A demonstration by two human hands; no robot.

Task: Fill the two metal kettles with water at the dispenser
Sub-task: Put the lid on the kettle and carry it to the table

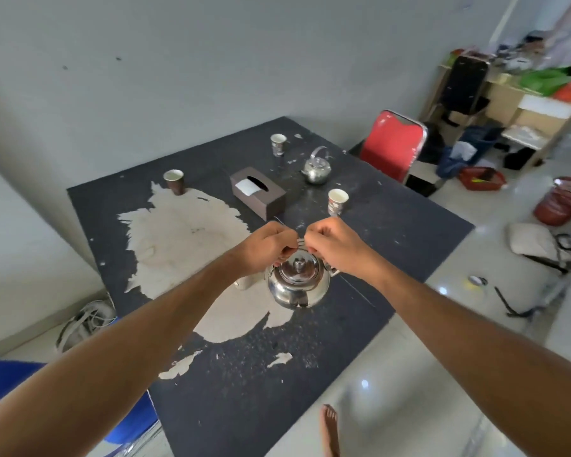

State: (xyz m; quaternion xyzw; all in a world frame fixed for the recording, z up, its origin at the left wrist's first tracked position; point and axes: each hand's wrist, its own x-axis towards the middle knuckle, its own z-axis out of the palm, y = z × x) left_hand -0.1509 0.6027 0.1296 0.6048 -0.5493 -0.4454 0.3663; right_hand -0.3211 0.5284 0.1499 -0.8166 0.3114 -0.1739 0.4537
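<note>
The near kettle (298,285) is polished metal with its lid and knob in place. It appears over the middle of the dark worktop (409,232), above the edge of a large pale patch where the surface coating has peeled away; whether its base touches the worktop cannot be told. Its wire handle stands upright. Both hands are closed on the top of that handle: the left hand (267,246) grips it from the left, the right hand (333,244) from the right, with the knuckles nearly touching.

The second kettle (316,169), also metal and with its handle raised, stands on the far right part of the worktop, well apart from the first. A brown tissue box (257,192) lies between the two kettles, left of the second. Three paper cups stand upright: one (337,201) just beyond the right hand, one (278,144) near the far edge, one (174,182) at the far left.

A red chair (393,143) stands beyond the far right corner of the worktop. A bare foot (331,430) rests on the glossy tiled floor (409,374) beside the near edge.
</note>
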